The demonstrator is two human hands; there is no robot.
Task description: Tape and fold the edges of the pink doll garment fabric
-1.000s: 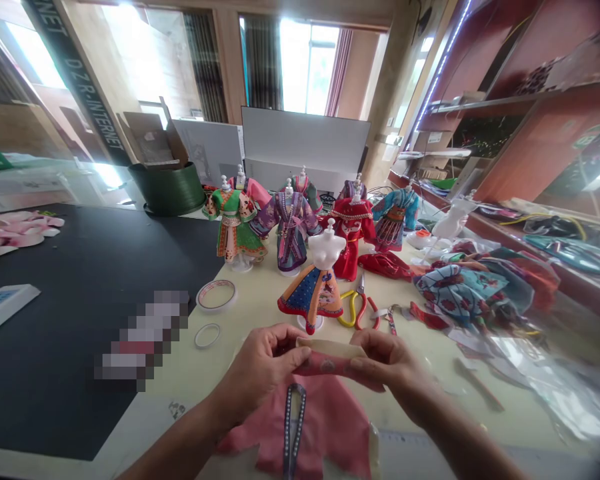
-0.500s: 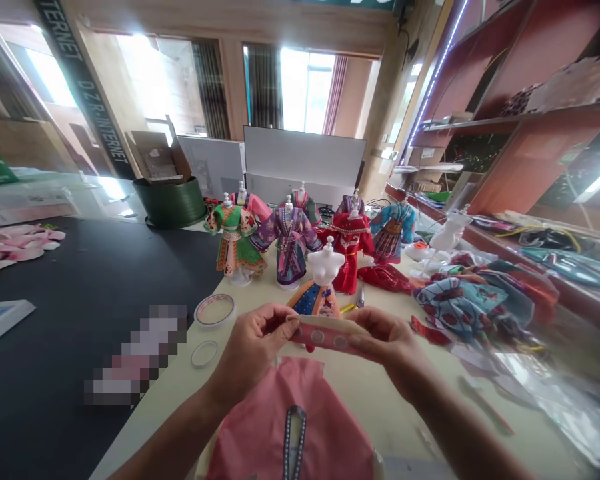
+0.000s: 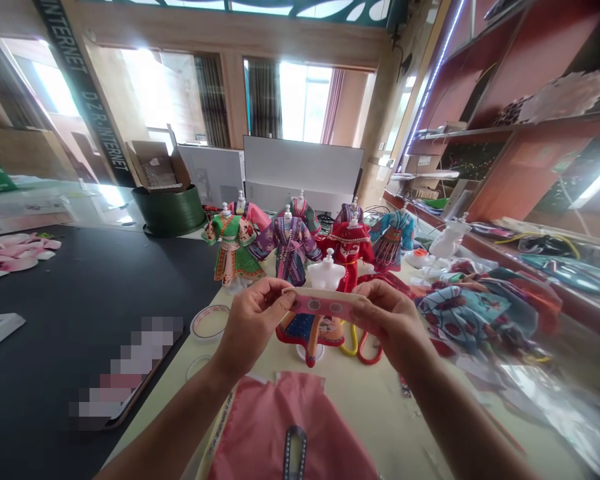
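A short pink fabric strip (image 3: 325, 305) with round pale motifs and a cream upper edge is stretched between my two hands. My left hand (image 3: 260, 320) pinches its left end between thumb and fingers, and my right hand (image 3: 387, 317) pinches the other end. Behind the strip stands a small white mannequin (image 3: 326, 272), dressed below in a blue and orange skirt (image 3: 307, 333). Flat on the table beneath my hands lies a pink cloth piece (image 3: 285, 413), with a dark beaded loop (image 3: 295, 447) on it.
Several dressed mini mannequins, including a purple-robed one (image 3: 287, 243), stand behind. Scissors with yellow and red handles (image 3: 369, 347) lie beside the skirt. A tape roll (image 3: 210, 322) is at left, a phone (image 3: 135, 373) on the black mat (image 3: 80, 287), and a fabric heap (image 3: 475, 307) at right.
Both hands have risen slightly with the strip, still held at both ends. More of the skirt and the scissor handles now shows below it. The camera view has shifted a little.
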